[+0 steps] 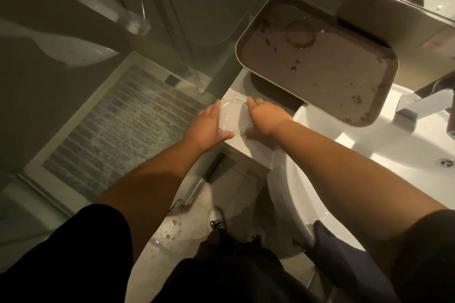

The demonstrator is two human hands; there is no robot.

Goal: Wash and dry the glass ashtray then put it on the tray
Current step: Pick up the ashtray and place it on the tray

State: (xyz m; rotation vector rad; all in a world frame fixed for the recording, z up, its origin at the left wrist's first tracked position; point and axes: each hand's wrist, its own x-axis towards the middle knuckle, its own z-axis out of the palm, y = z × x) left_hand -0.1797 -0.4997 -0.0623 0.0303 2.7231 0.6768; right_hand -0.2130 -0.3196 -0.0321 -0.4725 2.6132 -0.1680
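Note:
A clear round glass ashtray point(233, 115) sits on the white counter just left of the sink. My left hand point(209, 128) cups its left rim, with the thumb along the near edge. On the opposite rim, my right hand point(263, 118) holds it from the right. A brown tray point(317, 61) lies on the counter beyond the ashtray, wet with drops and a ring mark, and nothing stands on it.
The white sink basin point(369, 155) with its drain is at the right, and a chrome tap point(423, 106) stands behind it. A dark blue cloth point(344, 261) hangs at my right hip. A glass shower door and a floor mat point(118, 130) lie to the left.

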